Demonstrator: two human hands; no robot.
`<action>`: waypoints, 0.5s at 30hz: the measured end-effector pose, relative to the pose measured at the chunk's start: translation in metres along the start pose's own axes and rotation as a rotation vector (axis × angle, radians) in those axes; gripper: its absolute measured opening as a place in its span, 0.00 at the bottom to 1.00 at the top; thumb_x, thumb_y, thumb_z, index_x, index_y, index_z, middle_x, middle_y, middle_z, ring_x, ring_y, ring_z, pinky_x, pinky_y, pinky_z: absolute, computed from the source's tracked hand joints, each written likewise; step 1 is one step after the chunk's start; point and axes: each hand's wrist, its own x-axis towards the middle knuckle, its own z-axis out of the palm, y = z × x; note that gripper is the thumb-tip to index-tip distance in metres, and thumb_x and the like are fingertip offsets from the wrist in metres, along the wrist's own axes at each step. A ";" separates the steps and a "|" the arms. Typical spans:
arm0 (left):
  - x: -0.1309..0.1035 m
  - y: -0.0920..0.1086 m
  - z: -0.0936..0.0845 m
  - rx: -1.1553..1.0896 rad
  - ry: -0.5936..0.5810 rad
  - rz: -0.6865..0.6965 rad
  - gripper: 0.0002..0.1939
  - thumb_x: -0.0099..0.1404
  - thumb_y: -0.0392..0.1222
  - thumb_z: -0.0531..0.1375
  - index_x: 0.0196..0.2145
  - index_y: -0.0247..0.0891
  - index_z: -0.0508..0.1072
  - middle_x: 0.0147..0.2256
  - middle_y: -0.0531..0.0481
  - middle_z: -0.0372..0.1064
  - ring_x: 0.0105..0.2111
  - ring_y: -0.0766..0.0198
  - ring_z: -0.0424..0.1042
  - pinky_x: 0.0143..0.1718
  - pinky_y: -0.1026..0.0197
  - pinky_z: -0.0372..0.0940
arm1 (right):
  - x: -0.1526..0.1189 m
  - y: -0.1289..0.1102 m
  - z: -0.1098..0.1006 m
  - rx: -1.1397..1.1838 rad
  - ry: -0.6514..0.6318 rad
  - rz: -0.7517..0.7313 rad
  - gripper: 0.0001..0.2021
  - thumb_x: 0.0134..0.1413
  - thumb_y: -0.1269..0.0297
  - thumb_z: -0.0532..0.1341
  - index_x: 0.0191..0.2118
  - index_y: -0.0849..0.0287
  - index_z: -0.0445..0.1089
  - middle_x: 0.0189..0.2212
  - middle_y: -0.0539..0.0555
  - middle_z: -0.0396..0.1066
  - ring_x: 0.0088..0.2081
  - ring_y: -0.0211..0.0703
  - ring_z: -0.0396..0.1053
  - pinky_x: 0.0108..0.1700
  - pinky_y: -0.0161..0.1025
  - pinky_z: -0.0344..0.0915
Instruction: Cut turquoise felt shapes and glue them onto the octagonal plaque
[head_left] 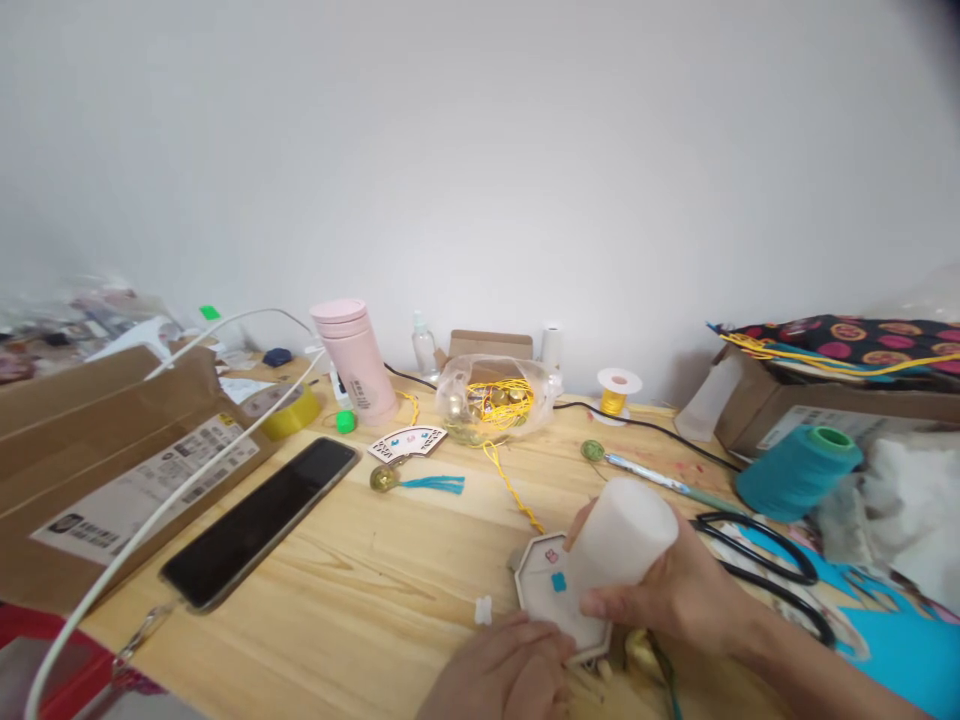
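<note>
One frosted cylindrical bottle [626, 528] is gripped in the right hand [679, 598], tilted over one octagonal plaque [538, 594] at five o'clock, bearing two flat pieces [558, 581], pink and blue. The left hand [516, 668] touches the plaque's edge; its grip cannot be told.

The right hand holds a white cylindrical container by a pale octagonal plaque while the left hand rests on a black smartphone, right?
Not quite: the head view shows the left hand on the plaque, not the smartphone. The right hand does hold the container there.
</note>
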 end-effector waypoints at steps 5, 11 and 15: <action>0.000 0.001 -0.002 -0.017 -0.033 0.019 0.17 0.69 0.40 0.43 0.34 0.37 0.70 0.28 0.57 0.77 0.31 0.75 0.75 0.43 0.77 0.61 | 0.000 -0.003 0.000 0.024 -0.031 0.024 0.25 0.27 0.57 0.72 0.34 0.61 0.67 0.30 0.55 0.71 0.33 0.51 0.68 0.32 0.44 0.68; -0.004 -0.001 -0.001 -0.003 -0.083 0.034 0.16 0.69 0.39 0.43 0.36 0.37 0.69 0.30 0.55 0.77 0.32 0.73 0.75 0.44 0.75 0.62 | 0.002 -0.001 0.001 0.086 -0.033 0.021 0.24 0.27 0.59 0.73 0.34 0.61 0.67 0.29 0.55 0.71 0.31 0.51 0.68 0.32 0.44 0.69; -0.010 -0.004 0.001 -0.008 -0.119 0.047 0.13 0.68 0.38 0.45 0.38 0.37 0.69 0.32 0.55 0.77 0.34 0.72 0.75 0.45 0.74 0.62 | 0.002 0.002 0.000 0.080 -0.012 0.015 0.23 0.27 0.59 0.73 0.33 0.61 0.67 0.29 0.55 0.72 0.31 0.50 0.68 0.31 0.43 0.68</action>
